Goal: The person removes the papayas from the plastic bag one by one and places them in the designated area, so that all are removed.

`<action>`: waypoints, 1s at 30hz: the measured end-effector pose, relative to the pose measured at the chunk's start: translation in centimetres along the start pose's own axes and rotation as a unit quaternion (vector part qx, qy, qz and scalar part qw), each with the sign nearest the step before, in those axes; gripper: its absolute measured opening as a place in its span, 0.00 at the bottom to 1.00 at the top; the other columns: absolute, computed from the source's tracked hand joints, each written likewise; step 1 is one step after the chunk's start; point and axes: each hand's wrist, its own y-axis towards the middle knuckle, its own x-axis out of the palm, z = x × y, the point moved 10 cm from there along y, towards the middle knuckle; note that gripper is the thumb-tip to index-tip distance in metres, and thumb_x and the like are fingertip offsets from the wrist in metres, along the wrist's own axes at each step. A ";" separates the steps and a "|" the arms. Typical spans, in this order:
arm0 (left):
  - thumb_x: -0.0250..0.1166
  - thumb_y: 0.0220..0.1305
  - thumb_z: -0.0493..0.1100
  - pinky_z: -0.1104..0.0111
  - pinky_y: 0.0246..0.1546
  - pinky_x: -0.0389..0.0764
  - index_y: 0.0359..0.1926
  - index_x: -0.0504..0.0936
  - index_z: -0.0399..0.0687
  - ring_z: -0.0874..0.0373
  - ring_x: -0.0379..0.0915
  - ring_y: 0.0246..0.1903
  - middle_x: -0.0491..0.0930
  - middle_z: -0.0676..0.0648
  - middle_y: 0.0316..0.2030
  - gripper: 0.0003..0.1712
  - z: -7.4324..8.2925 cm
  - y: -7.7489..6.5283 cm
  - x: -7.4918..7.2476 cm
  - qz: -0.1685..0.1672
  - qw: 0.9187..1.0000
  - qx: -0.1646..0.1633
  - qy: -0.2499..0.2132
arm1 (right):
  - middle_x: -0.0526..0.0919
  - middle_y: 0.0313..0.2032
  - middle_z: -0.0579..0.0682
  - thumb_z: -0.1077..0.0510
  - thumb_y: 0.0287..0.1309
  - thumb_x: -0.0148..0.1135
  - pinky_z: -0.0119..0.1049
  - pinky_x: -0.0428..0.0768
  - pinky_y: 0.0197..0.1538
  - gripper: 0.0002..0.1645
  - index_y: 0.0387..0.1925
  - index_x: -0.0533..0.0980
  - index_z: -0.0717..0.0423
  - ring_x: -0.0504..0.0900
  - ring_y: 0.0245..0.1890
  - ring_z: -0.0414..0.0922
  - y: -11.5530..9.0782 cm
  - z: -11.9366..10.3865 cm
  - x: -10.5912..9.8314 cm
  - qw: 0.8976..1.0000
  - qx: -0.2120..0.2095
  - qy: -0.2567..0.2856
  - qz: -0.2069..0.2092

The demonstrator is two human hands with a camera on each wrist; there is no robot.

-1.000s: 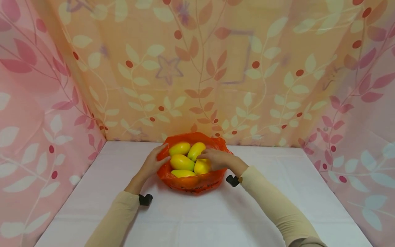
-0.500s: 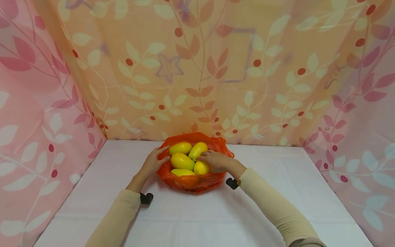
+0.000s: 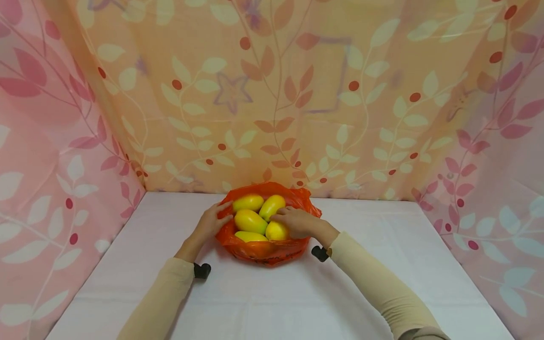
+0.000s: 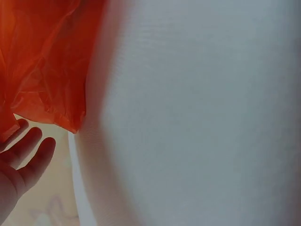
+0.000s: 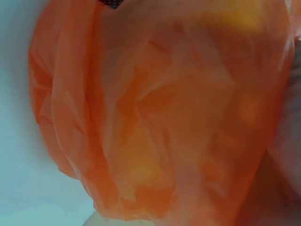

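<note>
A red-orange plastic bag (image 3: 297, 196) stands with its mouth wide, holding several yellow-green mangoes (image 3: 250, 221). My left hand (image 3: 208, 225) is at the bag's left rim, thumb and fingers spread apart at the edge. In the left wrist view, extended fingers (image 4: 40, 162) show close below the bag (image 4: 51, 61). My right hand (image 3: 296, 222) reaches into the right side of the bag, its fingers bent over the front-right mango (image 3: 277, 231), gripping it; the thumb is mostly hidden. The right wrist view is filled by the bag (image 5: 178, 127), fruit showing yellow through the plastic.
The bag rests near the back edge of a white-covered table (image 3: 263, 302). Behind it hangs an orange leaf-patterned curtain (image 3: 272, 94), with pink leaf-patterned curtains (image 3: 46, 156) at both sides. Small black mounts (image 3: 201, 271) sit at the wrists.
Both hands keep nearly the same places on the bag. The right hand has shifted very slightly, and the mangoes stay where they are.
</note>
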 end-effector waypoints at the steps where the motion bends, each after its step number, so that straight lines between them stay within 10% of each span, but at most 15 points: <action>1: 0.63 0.66 0.43 0.42 0.68 0.62 0.67 0.70 0.43 0.31 0.62 0.65 0.67 0.29 0.65 0.30 0.0 0.0 0.0 -0.001 1.000 0.001 0.003 | 0.70 0.66 0.51 0.62 0.59 0.65 0.49 0.68 0.70 0.36 0.68 0.68 0.43 0.67 0.67 0.52 0.0 0.0 0.0 1.000 0.001 0.002 0.000; 30: 0.63 0.65 0.38 0.46 0.69 0.63 0.65 0.71 0.36 0.33 0.65 0.64 0.71 0.30 0.63 0.28 -1.7 0.0 -1.0 0.065 0.992 -0.049 -0.101 | 0.69 0.56 0.55 0.45 0.49 0.73 0.48 0.75 0.62 0.45 0.67 0.66 0.48 0.73 0.54 0.51 -1.0 1.3 -2.3 0.991 0.014 0.116 0.059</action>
